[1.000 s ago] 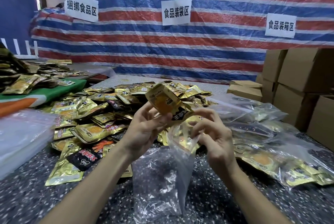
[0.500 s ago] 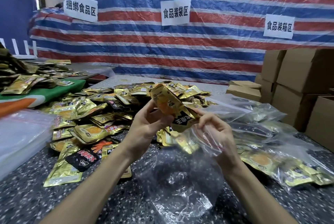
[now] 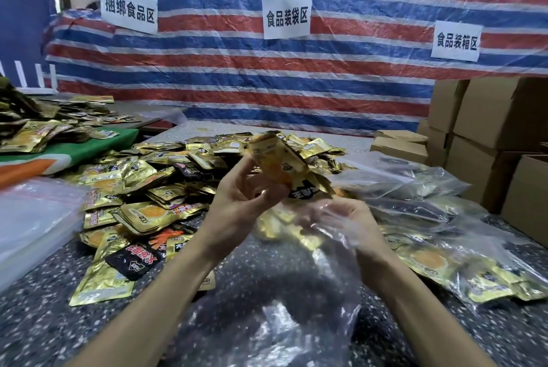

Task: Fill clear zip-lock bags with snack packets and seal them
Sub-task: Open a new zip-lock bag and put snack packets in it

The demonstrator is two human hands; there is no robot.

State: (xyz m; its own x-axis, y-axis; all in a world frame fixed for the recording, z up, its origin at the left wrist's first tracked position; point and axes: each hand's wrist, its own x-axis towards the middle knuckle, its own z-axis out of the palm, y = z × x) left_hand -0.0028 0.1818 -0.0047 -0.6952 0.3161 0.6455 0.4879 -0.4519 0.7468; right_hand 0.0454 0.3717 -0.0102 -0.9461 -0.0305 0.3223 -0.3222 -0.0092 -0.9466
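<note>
Since half a second ago the bundle of snack packets [image 3: 278, 165] has tipped lower toward the right hand, and the clear zip-lock bag [image 3: 267, 316] has ballooned wider beneath both wrists. The left hand [image 3: 243, 200] has fingers and thumb curled round the lower end of the bundle. It holds several gold foil packets together, and one shows an orange picture and a black band with white lettering. The right hand [image 3: 353, 224] is just beside the left and a little lower, palm turned up, fingers curled into the bag's film at its mouth. Motion blur hides exactly how the rim is pinched. From that hand the bag hangs down to the speckled desk [image 3: 35, 322], crinkled and see-through. As far as can be seen, nothing is in it yet. This bag looks to be at its very start — packets poised at the mouth but not inside, sealing not yet begun. To the right of the right hand lie filled bags [image 3: 439, 260] with gold packets showing through, so part of the job appears done. To the left of the left hand a large heap of loose packets [image 3: 154, 185] waits — much seems left. Further left sits a stack of empty bags [image 3: 32, 218], and cardboard boxes [image 3: 504, 117] stand well beyond the right hand.
</note>
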